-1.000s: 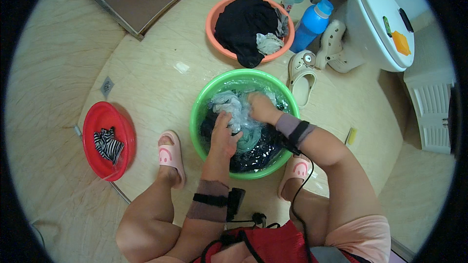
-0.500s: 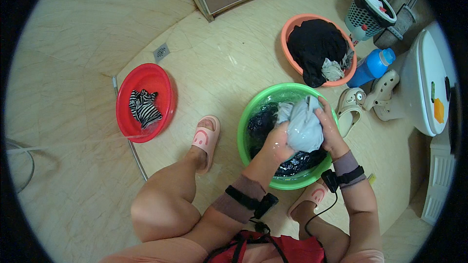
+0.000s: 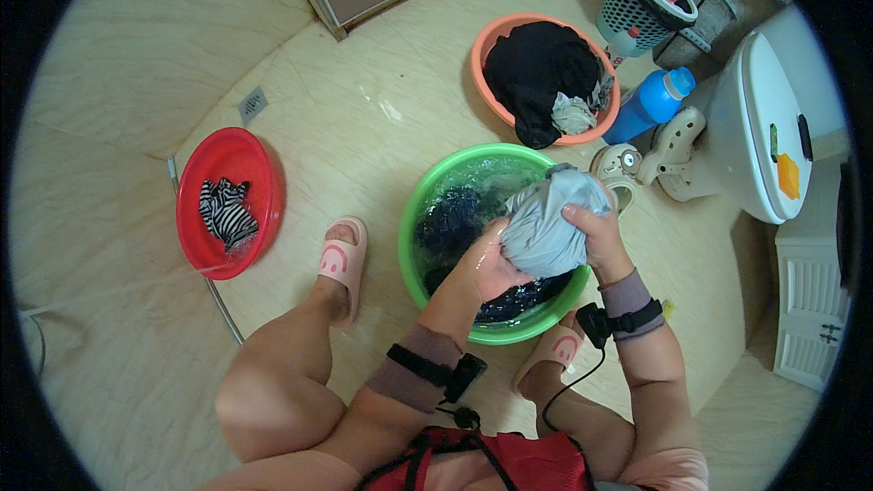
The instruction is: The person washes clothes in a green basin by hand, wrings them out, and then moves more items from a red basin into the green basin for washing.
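Observation:
A bunched, wet light grey-blue cloth [image 3: 551,223] is held between my two hands, above the right side of a green basin [image 3: 411,273]. My left hand [image 3: 494,265] cups it from the left and below, fingers partly hidden under it. On the other side my right hand [image 3: 600,235] grips it, with the thumb pressed on top. Dark clothes [image 3: 450,223] lie soaking in the basin's water, which is bubbly near the far rim.
A red basin [image 3: 188,218] at the left holds a striped black-and-white cloth [image 3: 227,215], and a thin stream of water falls into it. Beyond the green basin stand an orange basin [image 3: 479,73] of dark clothes, a blue bottle [image 3: 651,107], clogs [image 3: 673,144], a toilet [image 3: 762,127] and a waste basket [image 3: 627,14].
The view has shifted, so everything sits further left. Both hands have turned and gathered the grey-blue cloth into a rounder, more compact bundle, still above the basin.

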